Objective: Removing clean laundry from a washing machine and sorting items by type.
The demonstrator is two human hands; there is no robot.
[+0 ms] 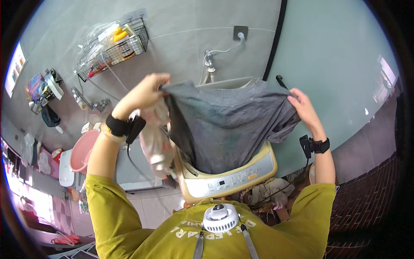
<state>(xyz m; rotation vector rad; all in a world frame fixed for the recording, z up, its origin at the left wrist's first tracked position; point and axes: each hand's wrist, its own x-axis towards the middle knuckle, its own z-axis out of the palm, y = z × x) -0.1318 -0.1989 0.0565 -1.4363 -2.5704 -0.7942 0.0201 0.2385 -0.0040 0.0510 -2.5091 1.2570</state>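
Note:
A damp-looking dark grey T-shirt is spread between my two hands, its neckline at the top. At the upper left of the shirt, my left hand grips one shoulder. My right hand pinches the other side near the sleeve. The shirt hangs over a top-loading washing machine with a cream rim and a button panel, and its lower part hides much of the opening. A pale patterned cloth hangs just left of the machine, below my left hand.
A wire basket with bottles is on the tiled wall, near a tap and a socket. A pink basin stands left, beside a grey-topped cabinet. Frosted glass rises at right. Clothes lie in a basket below the machine.

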